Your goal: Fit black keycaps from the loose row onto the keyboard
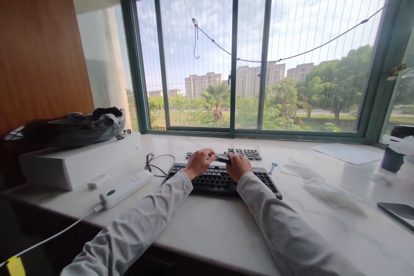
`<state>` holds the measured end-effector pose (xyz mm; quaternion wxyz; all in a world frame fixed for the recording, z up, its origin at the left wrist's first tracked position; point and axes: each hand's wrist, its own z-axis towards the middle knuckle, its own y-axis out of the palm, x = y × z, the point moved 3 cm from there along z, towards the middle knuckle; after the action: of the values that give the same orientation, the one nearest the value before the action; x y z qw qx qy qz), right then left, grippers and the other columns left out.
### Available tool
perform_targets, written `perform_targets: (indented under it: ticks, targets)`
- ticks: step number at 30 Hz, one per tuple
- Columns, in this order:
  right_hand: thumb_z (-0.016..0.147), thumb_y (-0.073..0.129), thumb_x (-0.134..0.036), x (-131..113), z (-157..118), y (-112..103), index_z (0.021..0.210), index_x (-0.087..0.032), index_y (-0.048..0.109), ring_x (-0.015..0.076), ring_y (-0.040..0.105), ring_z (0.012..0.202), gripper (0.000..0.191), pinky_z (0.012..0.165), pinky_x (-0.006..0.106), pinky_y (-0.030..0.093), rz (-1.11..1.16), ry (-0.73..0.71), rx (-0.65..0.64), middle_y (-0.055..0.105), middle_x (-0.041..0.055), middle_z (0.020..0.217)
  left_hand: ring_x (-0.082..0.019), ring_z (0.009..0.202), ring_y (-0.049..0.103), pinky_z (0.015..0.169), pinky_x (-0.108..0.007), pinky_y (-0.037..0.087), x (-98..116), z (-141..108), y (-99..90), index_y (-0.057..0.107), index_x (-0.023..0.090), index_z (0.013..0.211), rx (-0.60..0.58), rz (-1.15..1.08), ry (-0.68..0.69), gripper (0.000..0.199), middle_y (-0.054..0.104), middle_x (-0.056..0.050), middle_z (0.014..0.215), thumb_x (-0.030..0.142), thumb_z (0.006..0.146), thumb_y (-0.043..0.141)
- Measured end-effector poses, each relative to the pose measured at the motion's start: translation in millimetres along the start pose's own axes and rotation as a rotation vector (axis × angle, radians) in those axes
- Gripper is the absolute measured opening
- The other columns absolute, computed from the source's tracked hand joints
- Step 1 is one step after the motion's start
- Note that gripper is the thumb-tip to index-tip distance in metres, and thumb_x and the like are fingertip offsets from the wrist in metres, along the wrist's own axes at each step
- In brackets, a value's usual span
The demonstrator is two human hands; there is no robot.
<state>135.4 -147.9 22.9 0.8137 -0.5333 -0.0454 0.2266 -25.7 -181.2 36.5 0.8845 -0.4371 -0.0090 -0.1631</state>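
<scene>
A black keyboard lies on the white marble-look counter, partly under both wrists. Above its back edge my right hand is closed on a small dark flat object. My left hand is closed at the left end of that object, its thumb and fingertips pinched together; what sits between them is too small to make out. Behind the keyboard, loose black keycaps stand in rows, some of them hidden by my hands. A small blue tool rests just right of the keyboard.
A white power strip and a white box with a black bag on it are at the left. A thin black cable is coiled beside the keyboard. Clear plastic wrapping, paper and a dark device lie right.
</scene>
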Motion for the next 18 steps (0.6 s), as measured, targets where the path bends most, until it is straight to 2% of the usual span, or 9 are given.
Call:
perform_targets:
  ticks: [3,7,12,15,18]
  targets:
    - [0.084,0.046,-0.021,-2,0,2,0.104,-0.022,0.060,0.0200,0.060,0.090,0.025,0.077,0.029,0.039,0.054,-0.050,0.066,0.067,0.0079,0.094,-0.017,0.079,0.062,0.068,-0.025,0.043,1,-11,10.4,0.067,0.022,0.087,-0.092,-0.007,0.098,0.025,0.068,-0.001,0.087,0.040,0.087,0.050]
    - [0.077,0.048,-0.011,-4,1,7,0.099,-0.020,0.060,0.0182,0.057,0.096,0.027,0.084,0.026,0.036,0.121,-0.181,0.137,0.067,0.0057,0.099,-0.016,0.079,0.062,0.064,-0.024,0.041,0,-17,13.5,0.070,0.024,0.086,-0.143,-0.095,0.239,0.024,0.067,-0.002,0.092,0.044,0.083,0.057]
    - [0.079,0.048,-0.016,-4,4,15,0.094,-0.022,0.061,0.0195,0.057,0.090,0.020,0.081,0.029,0.037,0.241,-0.145,0.286,0.066,0.0048,0.093,-0.015,0.078,0.063,0.063,-0.024,0.039,-9,-18,15.2,0.073,0.026,0.083,-0.172,-0.193,0.302,0.026,0.069,0.000,0.089,0.049,0.079,0.061]
    - [0.082,0.050,-0.026,-6,6,22,0.087,-0.021,0.062,0.0190,0.057,0.076,0.013,0.071,0.029,0.039,0.449,-0.090,0.322,0.064,0.0034,0.080,-0.015,0.079,0.063,0.063,-0.023,0.039,-14,-18,15.0,0.073,0.025,0.082,-0.177,-0.194,0.322,0.030,0.069,-0.001,0.088,0.052,0.077,0.062]
    - [0.082,0.053,-0.046,-7,8,27,0.076,-0.020,0.062,0.0156,0.050,0.060,0.028,0.059,0.027,0.038,0.869,0.023,0.339,0.056,0.0007,0.064,-0.015,0.078,0.063,0.061,-0.022,0.038,-16,-17,14.7,0.074,0.026,0.081,-0.190,-0.185,0.337,0.030,0.070,0.000,0.087,0.054,0.075,0.064]
